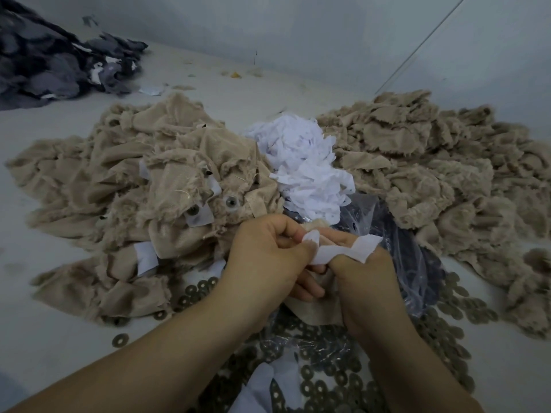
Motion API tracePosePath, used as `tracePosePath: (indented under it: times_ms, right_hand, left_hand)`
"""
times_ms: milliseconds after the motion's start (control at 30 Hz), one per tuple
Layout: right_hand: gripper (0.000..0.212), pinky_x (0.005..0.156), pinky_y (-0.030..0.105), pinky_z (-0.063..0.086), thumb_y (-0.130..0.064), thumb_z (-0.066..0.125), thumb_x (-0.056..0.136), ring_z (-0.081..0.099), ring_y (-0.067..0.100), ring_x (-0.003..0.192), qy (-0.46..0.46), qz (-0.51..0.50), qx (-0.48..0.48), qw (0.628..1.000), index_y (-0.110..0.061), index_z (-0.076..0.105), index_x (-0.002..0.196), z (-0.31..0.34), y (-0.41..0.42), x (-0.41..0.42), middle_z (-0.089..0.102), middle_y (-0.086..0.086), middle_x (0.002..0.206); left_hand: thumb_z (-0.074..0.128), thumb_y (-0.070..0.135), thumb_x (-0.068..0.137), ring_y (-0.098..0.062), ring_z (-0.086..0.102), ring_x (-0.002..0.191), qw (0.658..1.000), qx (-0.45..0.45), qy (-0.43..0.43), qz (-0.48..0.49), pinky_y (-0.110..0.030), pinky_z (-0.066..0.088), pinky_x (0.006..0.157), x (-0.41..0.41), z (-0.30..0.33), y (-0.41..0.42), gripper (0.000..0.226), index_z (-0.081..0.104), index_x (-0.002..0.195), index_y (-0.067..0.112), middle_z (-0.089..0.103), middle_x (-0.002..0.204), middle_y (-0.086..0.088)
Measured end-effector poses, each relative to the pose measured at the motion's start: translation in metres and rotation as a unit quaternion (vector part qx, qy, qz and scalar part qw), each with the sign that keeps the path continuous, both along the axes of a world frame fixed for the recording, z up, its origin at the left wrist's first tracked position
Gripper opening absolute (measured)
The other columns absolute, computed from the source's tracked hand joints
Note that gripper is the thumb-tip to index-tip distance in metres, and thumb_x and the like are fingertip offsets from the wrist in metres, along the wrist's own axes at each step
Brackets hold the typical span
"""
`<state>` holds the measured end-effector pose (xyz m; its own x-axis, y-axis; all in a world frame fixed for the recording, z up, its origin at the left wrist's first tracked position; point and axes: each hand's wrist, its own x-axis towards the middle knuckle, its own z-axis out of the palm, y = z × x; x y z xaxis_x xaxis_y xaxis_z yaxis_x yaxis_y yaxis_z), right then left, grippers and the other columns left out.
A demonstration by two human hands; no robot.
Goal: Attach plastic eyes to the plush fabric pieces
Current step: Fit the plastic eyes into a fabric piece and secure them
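tabletop [53,338], pale under grey walls, holds tan plush piles [432,174]; left hand [268,257] and right hand [362,278] pinch seemingly white backing [343,248].

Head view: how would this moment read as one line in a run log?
left hand: pinches white strip | right hand: pinches same strip | tan piece: under hands | washers: loose on table

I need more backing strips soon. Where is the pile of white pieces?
In the head view, the white pile sits centre, between the two tan plush heaps, just beyond both hands.
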<state>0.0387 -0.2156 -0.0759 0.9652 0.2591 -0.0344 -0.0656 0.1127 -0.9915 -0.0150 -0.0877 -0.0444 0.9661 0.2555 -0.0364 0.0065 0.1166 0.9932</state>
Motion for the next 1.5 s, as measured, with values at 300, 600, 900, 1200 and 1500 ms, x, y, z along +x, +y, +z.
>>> tracePosePath:
  times_ms: [300,600,900,1200,1500]
  right_hand:
    - [0.027,0.070,0.064,0.055,-0.016,0.076,0.067,0.066,0.038,0.076,-0.009,0.015,0.044,0.999,-0.011,0.079,0.094,-0.004,0.004,-0.002,0.072,0.028,0.083]
    - [0.037,0.064,0.049,0.056,-0.027,0.077,0.061,0.066,0.030,0.067,-0.010,0.018,0.033,0.999,-0.010,0.078,0.094,-0.008,0.003,0.000,0.071,0.015,0.072]
    - [0.021,0.050,0.033,0.048,-0.021,0.071,0.087,0.050,0.024,0.046,-0.011,0.104,0.162,0.981,-0.002,0.070,0.079,-0.004,0.010,-0.005,0.056,0.015,0.058]
    - [0.031,0.049,0.033,0.052,-0.016,0.057,0.088,0.059,0.028,0.046,-0.004,0.094,0.162,0.982,-0.004,0.066,0.061,-0.001,0.016,-0.005,0.059,0.017,0.056]
    - [0.034,0.054,0.042,0.044,-0.017,0.063,0.095,0.047,0.030,0.052,0.047,0.140,0.235,0.961,0.007,0.053,0.073,-0.006,0.011,-0.005,0.047,0.020,0.066]
  left_hand:
    - [0.061,0.001,0.094,-0.033,0.065,0.046,1.000,-0.012,0.019,-0.006,-0.035,0.055,0.044,0.003,-0.001,0.002,0.008,0.058,0.087,-0.002,0.070,0.066,-0.021]
    - [0.062,-0.001,0.092,-0.032,0.063,0.044,0.999,-0.029,0.027,-0.016,-0.035,0.055,0.043,0.006,0.000,0.005,0.014,0.053,0.082,-0.002,0.068,0.064,-0.026]
    - [0.068,0.006,0.090,-0.029,0.058,0.037,1.000,-0.014,0.015,0.001,-0.030,0.049,0.038,0.007,0.002,0.007,0.019,0.056,0.077,-0.001,0.064,0.060,-0.030]
    - [0.066,0.004,0.091,-0.021,0.045,0.029,0.999,-0.014,0.029,0.006,-0.020,0.037,0.034,0.006,0.001,0.009,0.015,0.061,0.077,0.001,0.060,0.050,-0.013]
    - [0.059,0.007,0.096,-0.026,0.054,0.037,0.999,-0.025,0.035,-0.026,-0.027,0.045,0.039,0.002,0.007,0.009,0.020,0.061,0.079,-0.002,0.063,0.057,-0.017]
